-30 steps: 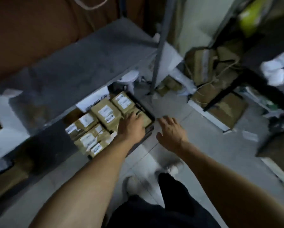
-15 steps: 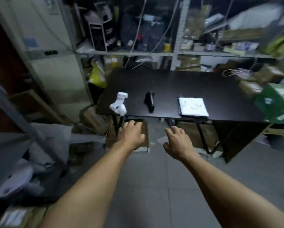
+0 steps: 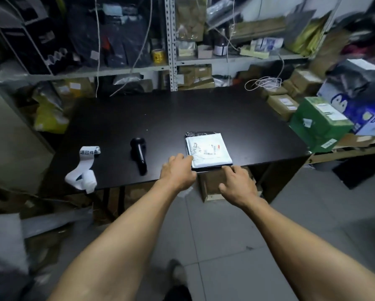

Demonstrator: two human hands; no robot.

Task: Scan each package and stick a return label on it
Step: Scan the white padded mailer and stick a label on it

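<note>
A flat white package (image 3: 208, 149) lies on a dark one near the front edge of the black table (image 3: 182, 114). My left hand (image 3: 179, 170) reaches to the package's near left corner, fingers touching its edge. My right hand (image 3: 236, 183) is at the table's front edge just below the package, fingers loosely bent and holding nothing. A black handheld scanner (image 3: 138, 154) lies left of the package. A white strip of return labels (image 3: 84, 168) curls at the table's left front corner.
Metal shelves (image 3: 171, 51) crammed with boxes and bags stand behind the table. Cardboard parcels (image 3: 282, 105), a green box (image 3: 319, 120) and a blue-white box (image 3: 365, 109) pile up at the right. A box (image 3: 212, 183) sits under the table on the tiled floor.
I have turned away from the floor-level tray of parcels and moved up to the black table. Both hands have advanced from mid-air to the white package at the table's front edge.
</note>
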